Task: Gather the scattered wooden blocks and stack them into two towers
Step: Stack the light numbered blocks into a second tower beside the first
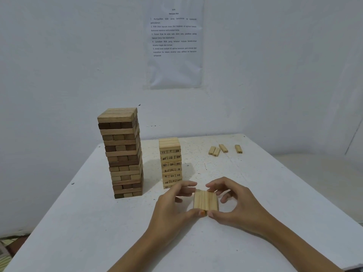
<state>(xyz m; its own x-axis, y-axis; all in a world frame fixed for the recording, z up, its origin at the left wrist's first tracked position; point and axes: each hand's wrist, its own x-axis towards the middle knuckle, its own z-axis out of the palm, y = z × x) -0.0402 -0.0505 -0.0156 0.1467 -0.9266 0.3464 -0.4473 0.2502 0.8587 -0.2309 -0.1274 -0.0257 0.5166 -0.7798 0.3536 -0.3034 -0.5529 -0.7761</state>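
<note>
Wooden and pale, a row of three rectangular blocks is being gripped between both hands. The left hand is curling round the row's left side, thumb at the near end and fingers at the far end; the right hand is mirroring this grip on the right side. Whether the row is touching the white speckled table cannot be told. Just behind the left hand, a short tower of pale numbered blocks is standing; to its left, a taller tower of brown unnumbered blocks is standing apart from it. Four loose pale blocks are lying farther back on the right. A printed paper sheet is hanging on the wall.
</note>
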